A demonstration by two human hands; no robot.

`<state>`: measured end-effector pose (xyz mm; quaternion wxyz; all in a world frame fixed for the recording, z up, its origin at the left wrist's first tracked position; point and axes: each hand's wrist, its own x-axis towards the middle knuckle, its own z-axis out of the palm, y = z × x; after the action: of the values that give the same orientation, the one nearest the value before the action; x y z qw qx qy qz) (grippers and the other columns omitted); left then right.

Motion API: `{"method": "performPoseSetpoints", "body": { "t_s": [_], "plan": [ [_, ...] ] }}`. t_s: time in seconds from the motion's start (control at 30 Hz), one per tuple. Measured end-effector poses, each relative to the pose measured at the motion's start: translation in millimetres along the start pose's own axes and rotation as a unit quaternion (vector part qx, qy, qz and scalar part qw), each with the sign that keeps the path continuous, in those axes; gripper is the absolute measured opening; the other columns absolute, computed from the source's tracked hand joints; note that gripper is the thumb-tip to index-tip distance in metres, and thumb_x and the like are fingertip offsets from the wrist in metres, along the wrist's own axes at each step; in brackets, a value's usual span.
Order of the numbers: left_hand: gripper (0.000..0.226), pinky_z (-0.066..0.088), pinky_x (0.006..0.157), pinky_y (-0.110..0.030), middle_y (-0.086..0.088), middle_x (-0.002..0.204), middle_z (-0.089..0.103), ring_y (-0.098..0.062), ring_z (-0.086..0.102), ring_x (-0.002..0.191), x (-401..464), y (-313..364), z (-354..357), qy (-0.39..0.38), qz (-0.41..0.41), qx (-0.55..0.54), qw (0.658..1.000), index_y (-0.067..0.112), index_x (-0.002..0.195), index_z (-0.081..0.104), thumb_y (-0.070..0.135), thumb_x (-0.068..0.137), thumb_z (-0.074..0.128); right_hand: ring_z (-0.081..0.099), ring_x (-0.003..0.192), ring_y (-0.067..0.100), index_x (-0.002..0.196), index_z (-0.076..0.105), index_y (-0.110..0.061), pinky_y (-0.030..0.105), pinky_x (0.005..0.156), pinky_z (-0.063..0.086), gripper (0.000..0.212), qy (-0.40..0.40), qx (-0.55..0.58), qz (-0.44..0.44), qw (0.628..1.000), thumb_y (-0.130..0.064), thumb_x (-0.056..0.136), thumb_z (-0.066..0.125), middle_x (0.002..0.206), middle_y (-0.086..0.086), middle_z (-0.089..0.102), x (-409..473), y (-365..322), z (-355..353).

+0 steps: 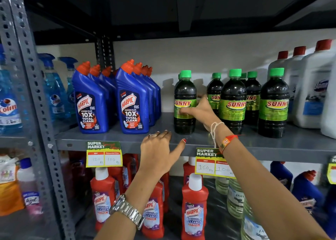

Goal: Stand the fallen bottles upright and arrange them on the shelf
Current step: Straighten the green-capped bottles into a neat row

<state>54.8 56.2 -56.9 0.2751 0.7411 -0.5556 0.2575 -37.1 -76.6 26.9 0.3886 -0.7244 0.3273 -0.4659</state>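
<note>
My right hand on a Sunny bottle, my left resting on the shelf edge.

The grey shelf (116,139) carries everything, so I place things from it: at its right end stand white red-capped bottles (309,94), at its left blue Harpic bottles (131,101) in two rows, and between them upright Sunny bottles (234,101) full of dark liquid under green caps. My right hand (200,112) is wrapped around the leftmost Sunny bottle (184,94), thumb across its label, fingers behind it. My left hand (158,152) lies open and empty on the shelf's front lip, just above a yellow price tag (103,155). Below the shelf stand red Harpic bathroom cleaners (194,207).
</note>
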Motion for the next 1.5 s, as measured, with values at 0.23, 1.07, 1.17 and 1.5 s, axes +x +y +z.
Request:
{"method": "performPoseSetpoints", "body": {
  "t_s": [0.23,1.07,1.17,1.5],
  "plan": [
    [0.070,0.043,0.093,-0.033,-0.001,0.122,0.065,-0.019,0.058,0.114,0,0,1,0.004,-0.005,-0.005,1.000,0.017,0.114,0.065,0.064,0.079,0.027,0.056,0.112,0.022,0.111,0.030,-0.017,0.037,0.103,0.044,0.072,-0.035,0.011,-0.015,0.999,-0.017,0.063,0.084,0.102,-0.001,0.056,-2,1,2],
    [0.071,0.041,0.077,-0.033,-0.008,0.116,0.066,-0.026,0.059,0.106,8,7,-17,-0.033,-0.043,-0.018,0.998,0.019,0.131,0.046,0.065,0.078,0.035,0.060,0.075,0.012,0.127,0.042,-0.016,0.032,0.078,0.055,0.073,0.153,-0.066,-0.152,0.974,-0.023,0.066,0.083,0.087,-0.005,0.059,-60,8,-51],
    [0.079,0.041,0.093,-0.041,-0.010,0.137,0.051,-0.031,0.050,0.121,33,10,-25,-0.078,-0.086,-0.103,0.988,0.018,0.144,0.023,0.056,0.080,0.049,0.057,0.068,0.014,0.120,0.046,-0.016,0.033,0.073,0.053,0.065,0.215,-0.099,-0.155,0.959,-0.019,0.066,0.082,0.073,-0.011,0.054,-60,9,-74],
    [0.085,0.040,0.103,-0.037,-0.004,0.126,0.059,-0.019,0.055,0.115,79,7,5,-0.200,-0.161,-0.476,0.841,0.012,0.131,0.043,0.025,0.057,0.082,0.026,0.137,0.035,0.142,0.022,0.002,0.037,0.114,0.021,0.108,0.132,-0.211,-0.017,0.968,-0.023,0.060,0.087,0.142,0.022,0.035,-48,46,-110]
  ]
}}
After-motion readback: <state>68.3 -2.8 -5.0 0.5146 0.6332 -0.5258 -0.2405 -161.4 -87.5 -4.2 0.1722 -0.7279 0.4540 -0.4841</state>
